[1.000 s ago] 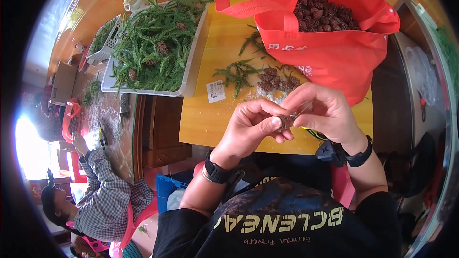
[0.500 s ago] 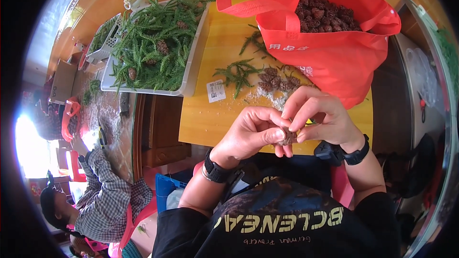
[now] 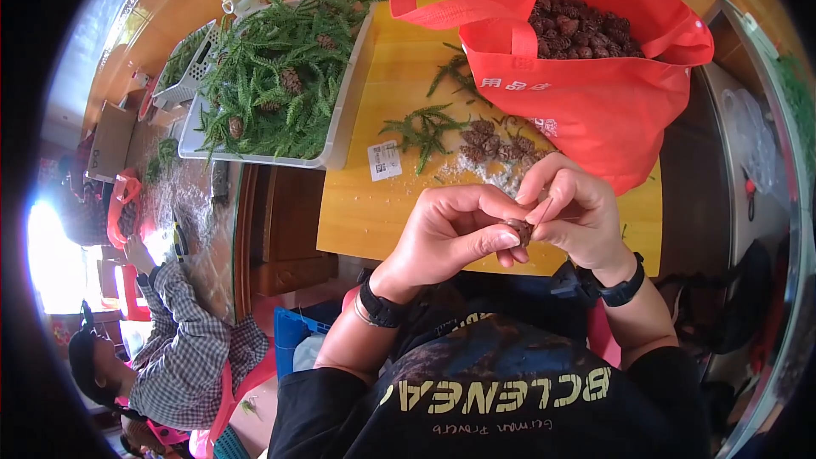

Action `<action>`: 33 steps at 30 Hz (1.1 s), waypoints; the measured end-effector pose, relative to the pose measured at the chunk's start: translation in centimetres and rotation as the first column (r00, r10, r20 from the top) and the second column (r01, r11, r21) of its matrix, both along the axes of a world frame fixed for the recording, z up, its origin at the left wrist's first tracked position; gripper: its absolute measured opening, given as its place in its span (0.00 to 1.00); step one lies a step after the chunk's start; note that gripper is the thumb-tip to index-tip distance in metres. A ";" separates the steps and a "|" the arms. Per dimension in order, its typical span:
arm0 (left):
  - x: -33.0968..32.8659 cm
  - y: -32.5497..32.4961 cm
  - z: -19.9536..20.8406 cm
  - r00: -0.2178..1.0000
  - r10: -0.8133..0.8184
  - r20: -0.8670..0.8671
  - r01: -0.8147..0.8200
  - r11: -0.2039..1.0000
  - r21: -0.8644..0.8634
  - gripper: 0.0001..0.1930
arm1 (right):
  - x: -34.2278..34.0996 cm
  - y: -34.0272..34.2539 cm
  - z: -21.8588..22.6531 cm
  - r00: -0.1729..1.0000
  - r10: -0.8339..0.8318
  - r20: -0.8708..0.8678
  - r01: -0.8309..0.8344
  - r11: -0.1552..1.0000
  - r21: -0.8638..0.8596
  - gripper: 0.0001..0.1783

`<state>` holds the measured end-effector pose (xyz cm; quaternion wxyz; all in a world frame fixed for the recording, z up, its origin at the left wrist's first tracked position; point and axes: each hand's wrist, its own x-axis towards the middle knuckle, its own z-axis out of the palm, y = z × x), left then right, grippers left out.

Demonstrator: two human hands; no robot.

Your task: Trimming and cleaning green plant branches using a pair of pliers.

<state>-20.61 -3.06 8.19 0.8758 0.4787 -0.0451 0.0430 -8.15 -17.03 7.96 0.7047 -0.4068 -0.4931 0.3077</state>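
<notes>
Between the thumb and fingers of my left hand [image 3: 463,229] is a small brown pine cone [image 3: 520,232]. My right hand [image 3: 571,212] is closed in a pinch right beside it, on a thin wire-like strand [image 3: 546,206] that seems to run from the cone; its ends are hard to make out. Just beyond my hands, a few loose pine cones [image 3: 493,140] lie on the yellow table [image 3: 365,225] among white crumbs [image 3: 501,177]. Left of them are a green fir sprig [image 3: 423,132] and a white label [image 3: 384,161].
A red bag [image 3: 586,110] full of pine cones stands at the far right of the table. At the far left, a white tray [image 3: 336,132] is heaped with fir sprigs and cones. Another person in a checked shirt [image 3: 183,348] works at a table on the left.
My right hand has drawn slightly right and down from the cone, and the thin strand now shows between its fingers. The cone has shifted a little in my left hand.
</notes>
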 end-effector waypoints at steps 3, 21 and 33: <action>0.0 -0.2 0.2 0.996 0.084 0.035 -0.088 0.990 0.106 0.08 | -0.4 -0.2 0.3 0.988 -0.067 -0.141 0.052 0.993 -0.109 0.11; 0.8 -1.0 -1.2 0.915 0.379 0.141 -0.402 0.818 0.411 0.08 | -0.4 -1.4 0.4 0.975 -0.218 -0.040 0.200 0.943 -0.266 0.19; 0.9 0.1 -2.6 0.983 0.162 -0.091 -0.173 0.976 -0.135 0.08 | 1.5 -6.3 -4.3 0.447 0.132 0.885 0.659 0.620 -0.425 0.29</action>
